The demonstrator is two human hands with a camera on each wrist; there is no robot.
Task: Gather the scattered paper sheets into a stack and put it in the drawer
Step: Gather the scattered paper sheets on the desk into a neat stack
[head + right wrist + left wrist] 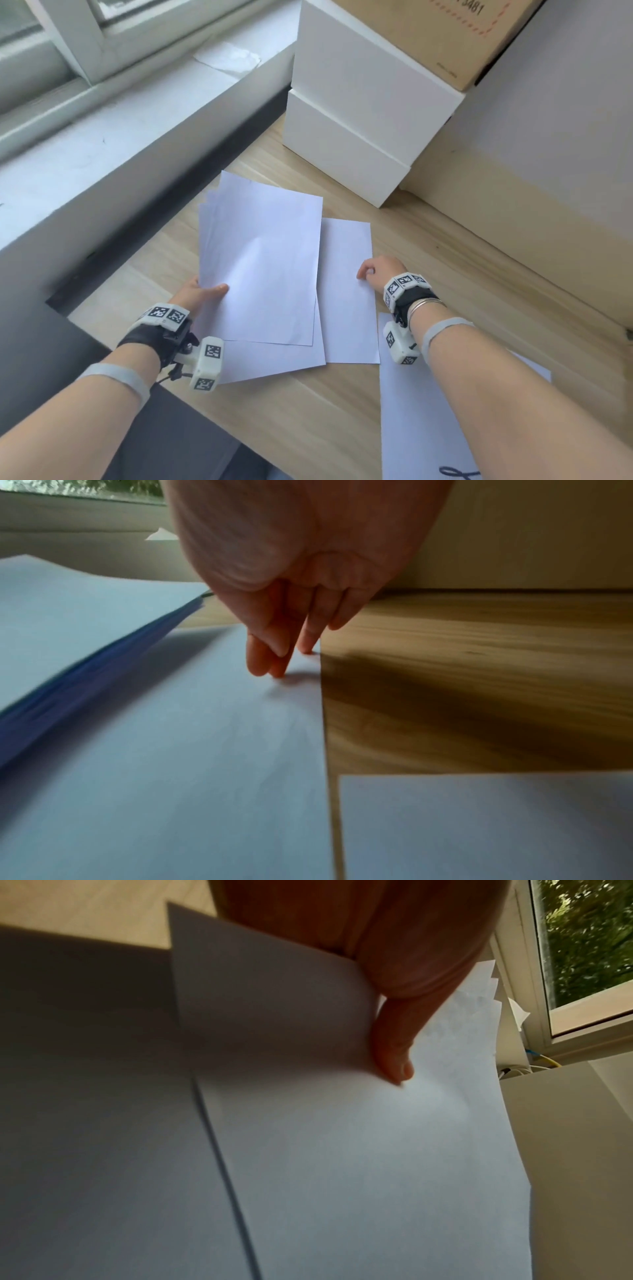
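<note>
My left hand (209,290) grips a loose stack of white sheets (260,253) by its near-left corner, thumb on top, the far end lifted off the wooden desk (308,411). The left wrist view shows that thumb (394,1053) pressed on the top sheet (359,1150). My right hand (371,272) touches a single sheet (346,308) lying flat beside the stack; its fingertips (274,666) press down near that sheet's right edge (205,750). Another sheet (411,428) lies under my right forearm. The white drawer unit (356,113) stands behind, both drawers closed.
A cardboard box (428,37) sits on top of the drawer unit. A window sill (102,137) with a scrap of paper (229,56) runs along the left. A pale wall panel (548,171) bounds the desk on the right. A dark surface (102,342) lies beyond the desk's left edge.
</note>
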